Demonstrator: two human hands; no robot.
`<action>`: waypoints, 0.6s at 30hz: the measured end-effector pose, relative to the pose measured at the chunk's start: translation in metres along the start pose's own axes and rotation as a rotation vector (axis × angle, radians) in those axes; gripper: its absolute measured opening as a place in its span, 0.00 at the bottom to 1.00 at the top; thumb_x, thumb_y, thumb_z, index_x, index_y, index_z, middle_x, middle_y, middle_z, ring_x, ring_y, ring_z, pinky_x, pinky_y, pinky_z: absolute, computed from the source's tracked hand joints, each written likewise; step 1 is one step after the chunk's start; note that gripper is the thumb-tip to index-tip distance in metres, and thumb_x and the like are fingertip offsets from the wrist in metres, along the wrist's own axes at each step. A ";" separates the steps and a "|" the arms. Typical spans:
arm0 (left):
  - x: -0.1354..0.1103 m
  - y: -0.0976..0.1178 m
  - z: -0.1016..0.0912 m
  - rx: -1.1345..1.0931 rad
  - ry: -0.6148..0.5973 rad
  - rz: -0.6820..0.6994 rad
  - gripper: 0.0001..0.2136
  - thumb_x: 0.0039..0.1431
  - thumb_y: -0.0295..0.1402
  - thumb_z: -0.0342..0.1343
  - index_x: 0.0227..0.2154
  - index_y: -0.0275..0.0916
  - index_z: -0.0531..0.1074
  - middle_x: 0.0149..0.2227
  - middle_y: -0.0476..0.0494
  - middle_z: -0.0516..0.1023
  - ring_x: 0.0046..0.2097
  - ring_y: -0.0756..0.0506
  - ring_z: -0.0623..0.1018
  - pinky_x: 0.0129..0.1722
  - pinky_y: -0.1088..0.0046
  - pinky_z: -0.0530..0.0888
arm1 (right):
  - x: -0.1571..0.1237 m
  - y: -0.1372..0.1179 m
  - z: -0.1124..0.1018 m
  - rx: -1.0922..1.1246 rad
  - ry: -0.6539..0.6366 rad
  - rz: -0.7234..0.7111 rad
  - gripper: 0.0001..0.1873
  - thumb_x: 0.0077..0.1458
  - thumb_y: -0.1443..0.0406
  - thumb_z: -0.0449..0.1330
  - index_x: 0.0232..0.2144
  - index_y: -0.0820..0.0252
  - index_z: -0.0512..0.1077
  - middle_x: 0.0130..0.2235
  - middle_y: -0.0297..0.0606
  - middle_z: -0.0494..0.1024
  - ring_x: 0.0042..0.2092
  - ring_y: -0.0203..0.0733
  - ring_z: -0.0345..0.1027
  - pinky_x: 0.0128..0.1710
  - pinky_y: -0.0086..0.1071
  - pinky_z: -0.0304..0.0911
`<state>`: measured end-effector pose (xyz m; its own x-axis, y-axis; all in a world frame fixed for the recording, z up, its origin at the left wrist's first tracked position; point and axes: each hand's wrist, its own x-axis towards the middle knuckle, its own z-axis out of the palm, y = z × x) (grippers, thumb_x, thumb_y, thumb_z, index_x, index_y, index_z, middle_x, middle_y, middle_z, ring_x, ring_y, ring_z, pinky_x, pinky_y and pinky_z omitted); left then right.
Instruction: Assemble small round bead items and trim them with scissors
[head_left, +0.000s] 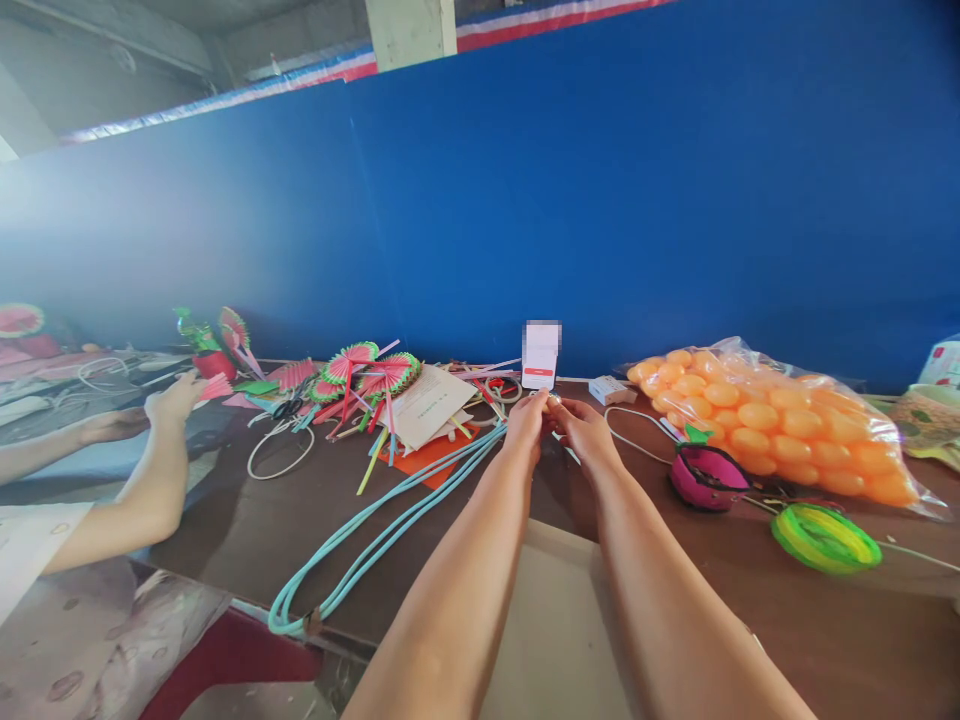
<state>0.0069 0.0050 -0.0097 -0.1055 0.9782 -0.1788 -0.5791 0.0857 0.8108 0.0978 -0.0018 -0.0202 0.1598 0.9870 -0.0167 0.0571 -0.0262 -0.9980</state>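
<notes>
My left hand [527, 418] and my right hand [583, 428] meet over the brown table [247, 520], fingertips pinched together on a small object [553, 400] too tiny to name. A white wire hoop [637, 440] curves just right of my right hand. A white box with a red label [540, 355] stands behind the hands. Light blue tubing [390, 525] runs from my left hand toward the near table edge.
A bag of orange balls [772, 425] lies at the right, with a pink pouch [707, 477] and a green coil [825, 537] before it. Paper fans and coloured straws [367, 380] are heaped at centre left. Another person's hand [174, 400] works at the left.
</notes>
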 end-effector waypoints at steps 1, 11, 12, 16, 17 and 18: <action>-0.001 0.000 0.000 0.007 0.003 -0.005 0.09 0.56 0.35 0.62 0.27 0.35 0.72 0.22 0.48 0.71 0.23 0.52 0.70 0.26 0.76 0.66 | 0.000 0.000 0.000 -0.008 -0.005 -0.001 0.27 0.47 0.48 0.66 0.43 0.60 0.78 0.39 0.43 0.82 0.33 0.40 0.73 0.25 0.28 0.62; -0.001 0.000 0.000 0.036 0.027 -0.014 0.09 0.56 0.35 0.62 0.26 0.35 0.72 0.21 0.48 0.71 0.23 0.51 0.70 0.25 0.76 0.67 | -0.003 -0.003 0.000 -0.020 -0.018 0.033 0.24 0.48 0.50 0.66 0.42 0.61 0.78 0.36 0.43 0.81 0.31 0.39 0.71 0.25 0.28 0.61; -0.001 0.000 0.000 0.039 0.030 -0.016 0.10 0.56 0.36 0.63 0.26 0.36 0.72 0.21 0.48 0.71 0.23 0.51 0.71 0.25 0.75 0.67 | -0.003 -0.003 0.000 -0.023 -0.018 0.033 0.24 0.49 0.50 0.65 0.41 0.61 0.78 0.36 0.43 0.81 0.31 0.39 0.71 0.25 0.28 0.61; -0.002 0.001 0.001 0.046 0.048 -0.022 0.09 0.56 0.35 0.62 0.28 0.35 0.72 0.21 0.48 0.71 0.24 0.51 0.71 0.25 0.76 0.68 | -0.001 0.000 0.001 -0.029 -0.016 0.023 0.24 0.50 0.50 0.64 0.42 0.61 0.78 0.37 0.43 0.82 0.31 0.39 0.72 0.25 0.28 0.61; -0.003 0.001 0.001 0.046 0.050 -0.023 0.08 0.57 0.35 0.61 0.27 0.35 0.72 0.21 0.48 0.71 0.23 0.51 0.71 0.25 0.76 0.68 | -0.001 0.000 0.001 -0.031 -0.018 0.023 0.24 0.50 0.50 0.64 0.42 0.61 0.78 0.37 0.43 0.82 0.31 0.39 0.72 0.25 0.28 0.61; -0.003 0.001 0.002 0.047 0.055 -0.024 0.08 0.57 0.35 0.61 0.27 0.35 0.72 0.21 0.47 0.71 0.23 0.51 0.71 0.25 0.76 0.68 | 0.000 0.001 0.000 -0.034 -0.020 0.023 0.24 0.51 0.50 0.64 0.43 0.61 0.78 0.38 0.43 0.82 0.31 0.39 0.72 0.26 0.28 0.61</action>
<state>0.0078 0.0029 -0.0075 -0.1374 0.9640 -0.2275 -0.5434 0.1186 0.8311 0.0974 -0.0019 -0.0215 0.1416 0.9891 -0.0415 0.0868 -0.0541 -0.9948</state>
